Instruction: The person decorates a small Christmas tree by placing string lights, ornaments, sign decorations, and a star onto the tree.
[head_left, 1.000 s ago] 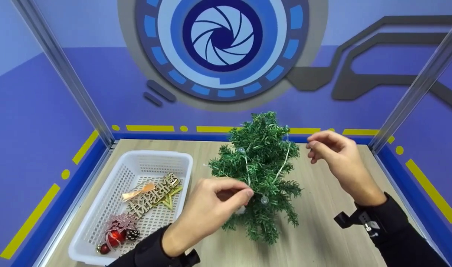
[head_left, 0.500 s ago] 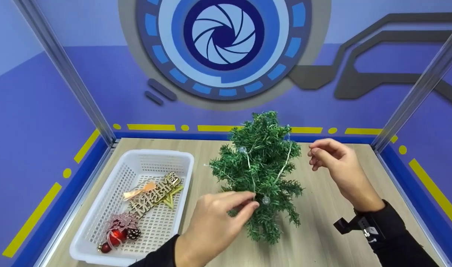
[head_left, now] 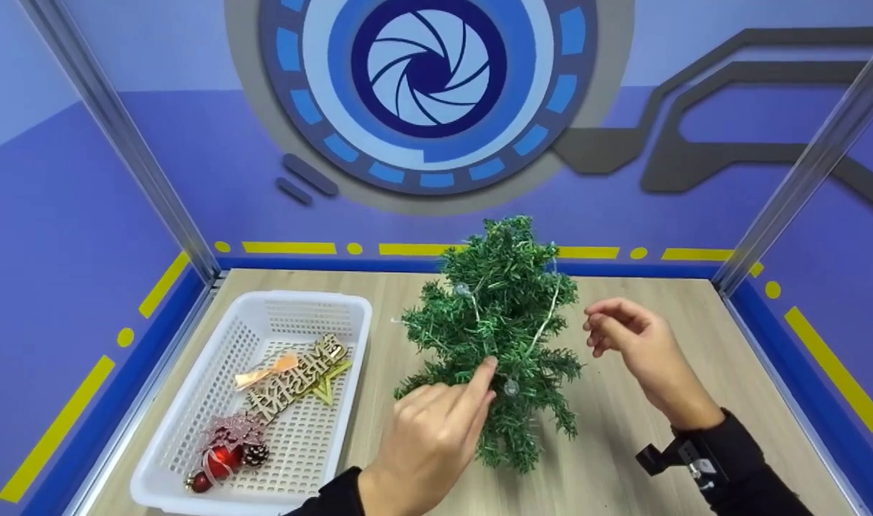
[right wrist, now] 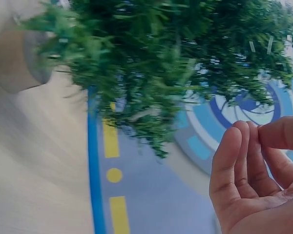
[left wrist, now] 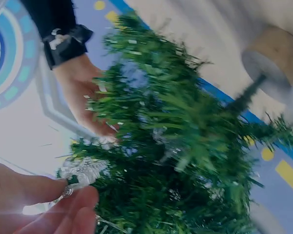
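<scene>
A small green artificial Christmas tree (head_left: 512,308) stands on the table, a string of lights (head_left: 550,315) with thin wire and clear bulbs draped over it. At the tree's front left, my left hand (head_left: 426,437) reaches in with its index finger on the branches. In the left wrist view its thumb and fingers pinch the string of lights at a clear ridged bulb (left wrist: 85,171). My right hand (head_left: 641,347) hovers beside the tree on the right, apart from it. Its fingers are loosely curled, thumb tip against fingertip, and nothing shows between them.
A white perforated basket (head_left: 367,337) on the left holds a peach bow (head_left: 268,370), a letter sign (head_left: 293,387), a gold star (head_left: 325,390), a pink glitter ornament (head_left: 234,428), red baubles (head_left: 225,459) and a pine cone (head_left: 256,454). Printed panels (head_left: 185,165) enclose the table.
My left hand has rolled over, its index finger now stretched onto the branches where thumb and finger showed apart before. My right hand has sunk lower beside the tree.
</scene>
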`<move>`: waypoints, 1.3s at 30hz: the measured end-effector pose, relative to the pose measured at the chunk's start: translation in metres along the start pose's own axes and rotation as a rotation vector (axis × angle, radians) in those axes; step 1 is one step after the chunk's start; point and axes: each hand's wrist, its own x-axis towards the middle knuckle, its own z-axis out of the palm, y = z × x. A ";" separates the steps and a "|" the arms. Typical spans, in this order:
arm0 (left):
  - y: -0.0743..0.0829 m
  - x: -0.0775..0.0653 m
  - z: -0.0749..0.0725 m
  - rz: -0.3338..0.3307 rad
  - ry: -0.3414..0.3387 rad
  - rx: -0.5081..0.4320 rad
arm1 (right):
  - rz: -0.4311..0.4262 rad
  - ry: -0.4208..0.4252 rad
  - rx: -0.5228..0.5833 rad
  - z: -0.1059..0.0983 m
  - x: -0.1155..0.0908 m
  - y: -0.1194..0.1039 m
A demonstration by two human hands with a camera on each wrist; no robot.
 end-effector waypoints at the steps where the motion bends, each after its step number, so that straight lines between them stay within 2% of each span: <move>1: -0.001 -0.002 0.002 0.008 0.010 0.017 | 0.010 0.000 -0.004 0.001 -0.001 0.004; 5: -0.005 -0.009 0.013 0.032 0.017 0.065 | 0.048 -0.006 -0.002 0.005 -0.006 0.018; 10: -0.013 -0.020 0.023 0.069 -0.054 0.137 | 0.081 -0.027 0.010 0.009 -0.011 0.034; 15: -0.016 -0.027 0.023 0.083 -0.102 0.137 | 0.094 -0.038 0.003 0.010 -0.015 0.045; 18: -0.017 -0.029 0.019 0.072 -0.116 0.098 | 0.095 -0.018 0.001 0.009 -0.017 0.048; 22: -0.022 -0.027 0.009 0.092 -0.118 -0.011 | 0.095 -0.016 -0.013 0.005 -0.020 0.048; 25: -0.033 -0.022 -0.001 0.117 -0.090 -0.092 | 0.091 -0.015 -0.023 -0.001 -0.024 0.046; 27: -0.045 -0.017 -0.010 0.100 -0.061 -0.138 | 0.084 -0.002 -0.023 -0.007 -0.026 0.043; 29: -0.060 -0.010 -0.019 0.035 -0.057 -0.186 | 0.077 0.015 -0.014 -0.013 -0.028 0.041; 31: -0.078 -0.005 -0.028 -0.098 -0.110 -0.209 | 0.071 0.026 -0.007 -0.017 -0.030 0.039; 33: -0.098 -0.002 -0.038 -0.283 -0.223 -0.206 | 0.072 0.032 0.004 -0.020 -0.031 0.039; 35: -0.119 -0.003 -0.048 -0.445 -0.361 -0.165 | 0.079 0.038 0.004 -0.021 -0.032 0.041; 37: -0.138 -0.010 -0.058 -0.558 -0.499 -0.107 | 0.085 0.037 0.003 -0.021 -0.033 0.043; 39: -0.156 -0.022 -0.068 -0.627 -0.619 -0.078 | 0.093 0.037 0.004 -0.021 -0.034 0.046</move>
